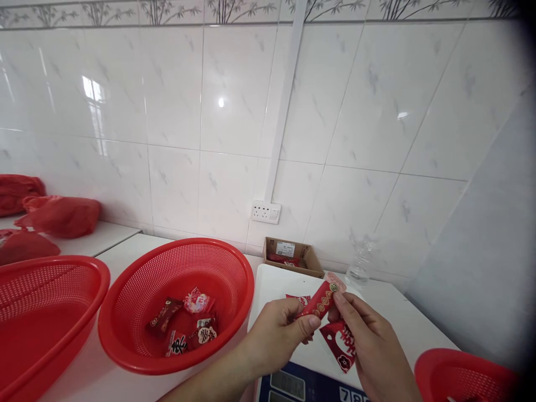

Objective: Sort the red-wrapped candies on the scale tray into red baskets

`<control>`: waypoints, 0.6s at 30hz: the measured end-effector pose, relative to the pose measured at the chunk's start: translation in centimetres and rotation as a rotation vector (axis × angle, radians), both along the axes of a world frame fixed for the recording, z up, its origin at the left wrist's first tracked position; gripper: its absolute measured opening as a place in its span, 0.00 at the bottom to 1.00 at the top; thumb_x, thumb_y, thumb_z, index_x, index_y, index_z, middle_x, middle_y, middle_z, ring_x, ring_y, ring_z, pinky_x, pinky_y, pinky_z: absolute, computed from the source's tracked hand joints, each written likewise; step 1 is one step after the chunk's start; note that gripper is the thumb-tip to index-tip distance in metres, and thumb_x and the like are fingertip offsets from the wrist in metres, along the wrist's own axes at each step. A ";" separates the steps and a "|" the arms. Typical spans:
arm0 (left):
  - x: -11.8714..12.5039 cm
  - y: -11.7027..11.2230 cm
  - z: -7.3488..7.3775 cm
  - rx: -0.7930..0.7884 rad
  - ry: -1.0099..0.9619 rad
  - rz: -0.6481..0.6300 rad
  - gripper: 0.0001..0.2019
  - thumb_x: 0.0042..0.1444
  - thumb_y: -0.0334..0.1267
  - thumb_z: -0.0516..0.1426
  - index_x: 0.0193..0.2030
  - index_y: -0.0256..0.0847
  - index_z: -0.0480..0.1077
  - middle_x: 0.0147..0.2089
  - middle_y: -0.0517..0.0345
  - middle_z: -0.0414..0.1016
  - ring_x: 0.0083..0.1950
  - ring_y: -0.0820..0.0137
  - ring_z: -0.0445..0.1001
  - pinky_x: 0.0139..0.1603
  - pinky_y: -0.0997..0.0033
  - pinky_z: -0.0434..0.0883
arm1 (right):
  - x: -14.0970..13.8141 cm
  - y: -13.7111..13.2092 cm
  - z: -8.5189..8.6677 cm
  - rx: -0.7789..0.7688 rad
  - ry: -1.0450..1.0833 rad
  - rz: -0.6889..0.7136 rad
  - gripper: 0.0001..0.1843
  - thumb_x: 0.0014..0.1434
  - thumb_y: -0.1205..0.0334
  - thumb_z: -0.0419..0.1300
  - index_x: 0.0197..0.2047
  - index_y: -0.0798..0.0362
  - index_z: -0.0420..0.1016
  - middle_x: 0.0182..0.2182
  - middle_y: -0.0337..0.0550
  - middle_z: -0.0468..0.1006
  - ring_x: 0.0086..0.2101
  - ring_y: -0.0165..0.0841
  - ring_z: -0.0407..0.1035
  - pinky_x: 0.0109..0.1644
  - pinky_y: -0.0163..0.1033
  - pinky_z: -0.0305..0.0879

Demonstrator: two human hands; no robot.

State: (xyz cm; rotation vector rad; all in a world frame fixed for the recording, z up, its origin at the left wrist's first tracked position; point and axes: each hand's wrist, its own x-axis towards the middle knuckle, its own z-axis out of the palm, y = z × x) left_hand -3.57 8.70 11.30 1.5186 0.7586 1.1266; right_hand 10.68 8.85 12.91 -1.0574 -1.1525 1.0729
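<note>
My left hand (274,332) is closed around a slim red packet (321,300) with a row of gold round marks. The thumb and fingers of my right hand (372,335) pinch the far end of that same packet. Just below my right fingers is a red snack packet (339,346) with white characters and a flower; I cannot tell whether that hand holds it too. Another red packet (298,298) shows partly behind my left fingers. Both hands are over the white plate (270,282) of a scale, whose dark blue panel (322,379) is nearest me.
Left of the scale, a red mesh basket (176,360) holds several small wrapped snacks (196,301). A second red basket (54,265) is farther left; a third (460,363) is at right. Behind stand a cardboard box (316,262), a clear plastic item (360,265) and red bags (62,215).
</note>
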 end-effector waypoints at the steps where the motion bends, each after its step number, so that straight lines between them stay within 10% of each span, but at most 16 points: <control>1: 0.0 0.0 0.0 0.006 0.002 0.000 0.19 0.53 0.52 0.53 0.30 0.33 0.65 0.27 0.59 0.62 0.29 0.75 0.61 0.31 0.75 0.61 | 0.0 0.0 0.0 0.002 -0.025 0.016 0.19 0.45 0.44 0.64 0.22 0.53 0.70 0.19 0.35 0.67 0.21 0.27 0.60 0.23 0.30 0.60; 18: 0.1 0.0 -0.1 -0.042 -0.031 0.014 0.23 0.54 0.56 0.49 0.34 0.33 0.66 0.29 0.57 0.65 0.28 0.75 0.63 0.31 0.73 0.63 | 0.5 0.2 -0.5 -0.030 -0.116 0.034 0.18 0.45 0.44 0.63 0.23 0.51 0.68 0.18 0.34 0.68 0.20 0.28 0.60 0.23 0.31 0.57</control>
